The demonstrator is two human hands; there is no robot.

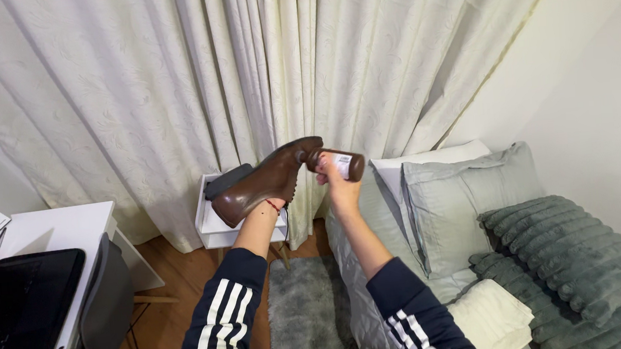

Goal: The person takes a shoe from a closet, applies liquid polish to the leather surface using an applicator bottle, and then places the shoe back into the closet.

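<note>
One brown shoe is held raised before the curtain, the left hand mostly hidden under it with its grip clamped on the sole. The right hand has its grip closed around one brown bottle with a white label, its tip touching the shoe. Below stand one white nightstand, a bed with two grey pillows, a grey rug, and a table bearing one laptop.

Both arms are raised forward and upward, sleeves of dark fabric with white stripes pushed back to mid-forearm, bare forearms converging toward each other. The left hand is mostly hidden, wrist bent, pushed into what it holds up. The right hand is higher, fingers curled closed in a grip, wrist straight, elbow bent low.
</note>
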